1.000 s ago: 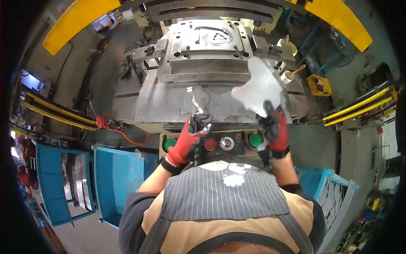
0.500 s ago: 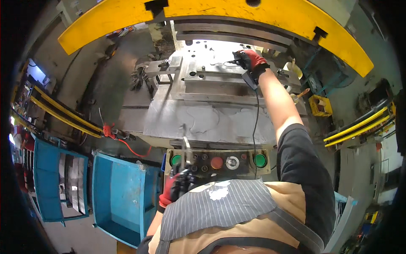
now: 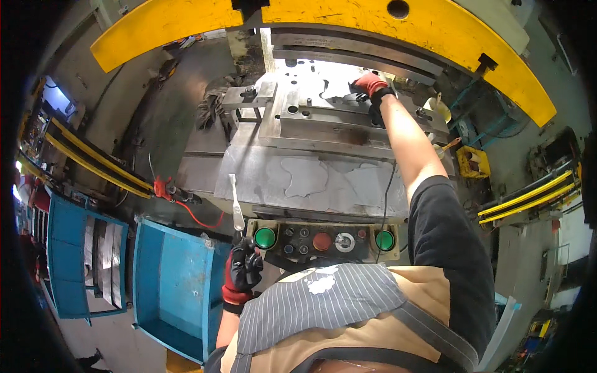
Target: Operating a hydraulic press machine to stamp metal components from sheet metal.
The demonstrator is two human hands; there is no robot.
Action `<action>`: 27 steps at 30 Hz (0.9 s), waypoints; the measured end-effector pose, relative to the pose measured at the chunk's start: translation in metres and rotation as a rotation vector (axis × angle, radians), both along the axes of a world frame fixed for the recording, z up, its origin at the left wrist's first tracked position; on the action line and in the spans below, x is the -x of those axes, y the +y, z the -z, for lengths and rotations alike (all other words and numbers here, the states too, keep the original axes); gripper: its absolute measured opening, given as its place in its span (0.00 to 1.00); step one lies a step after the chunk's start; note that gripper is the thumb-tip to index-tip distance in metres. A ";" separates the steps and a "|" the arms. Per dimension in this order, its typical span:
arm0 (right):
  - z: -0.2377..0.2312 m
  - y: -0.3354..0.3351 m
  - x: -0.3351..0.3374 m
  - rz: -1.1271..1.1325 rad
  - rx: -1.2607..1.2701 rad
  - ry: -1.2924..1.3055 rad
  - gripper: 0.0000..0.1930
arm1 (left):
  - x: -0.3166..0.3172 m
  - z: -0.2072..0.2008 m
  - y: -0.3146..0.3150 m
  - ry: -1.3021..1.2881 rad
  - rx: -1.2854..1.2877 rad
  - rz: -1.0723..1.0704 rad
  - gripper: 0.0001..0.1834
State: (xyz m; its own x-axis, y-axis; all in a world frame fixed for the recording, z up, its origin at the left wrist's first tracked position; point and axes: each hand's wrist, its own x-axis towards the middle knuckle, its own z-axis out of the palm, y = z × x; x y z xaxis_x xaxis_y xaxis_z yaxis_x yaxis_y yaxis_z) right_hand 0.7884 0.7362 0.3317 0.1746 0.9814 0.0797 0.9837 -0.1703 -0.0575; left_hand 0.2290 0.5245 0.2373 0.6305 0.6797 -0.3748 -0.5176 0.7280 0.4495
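Head view. The left hand (image 3: pixel 244 271), in a black and red glove, is closed in a fist around the handle of a slim metal tool (image 3: pixel 236 204). The tool is bright steel, long and narrow, with a slightly widened tip. It stands nearly upright out of the top of the fist, its tip over the front edge of the grey press table (image 3: pixel 249 171). The left hand sits low, just left of the control panel (image 3: pixel 323 240) and above the rim of a blue bin (image 3: pixel 168 286).

The right hand (image 3: pixel 368 90), gloved in red and black, is stretched far forward on a straight arm into the die block (image 3: pixel 323 112) under the yellow press frame (image 3: pixel 435 31). It rests on a pale sheet metal part (image 3: pixel 336 93) lying on the die; whether the fingers are clamped on the part or merely laid flat on it cannot be told, as glare hides the contact.

Two flat grey sheet blanks (image 3: pixel 305 177) lie on the table, between the die and the control panel, well apart from both hands.
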 end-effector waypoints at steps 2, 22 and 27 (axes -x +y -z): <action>0.003 0.003 -0.008 0.246 0.037 -0.052 0.20 | -0.002 0.015 0.008 -0.173 0.139 0.170 0.09; -0.043 -0.060 -0.010 0.284 0.013 0.191 0.25 | -0.019 -0.025 -0.017 0.545 -0.267 -0.419 0.07; -0.006 -0.074 -0.015 0.170 -0.206 0.360 0.22 | -0.007 -0.014 -0.010 0.324 -0.347 -0.315 0.09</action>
State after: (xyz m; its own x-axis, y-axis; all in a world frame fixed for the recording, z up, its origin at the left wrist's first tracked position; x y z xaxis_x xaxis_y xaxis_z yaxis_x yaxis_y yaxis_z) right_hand 0.8037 0.6619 0.3377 0.3850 0.9061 0.1754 0.8535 -0.2772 -0.4412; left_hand 0.2356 0.5147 0.2516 0.2670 0.9343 -0.2362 -0.4815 0.3417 0.8071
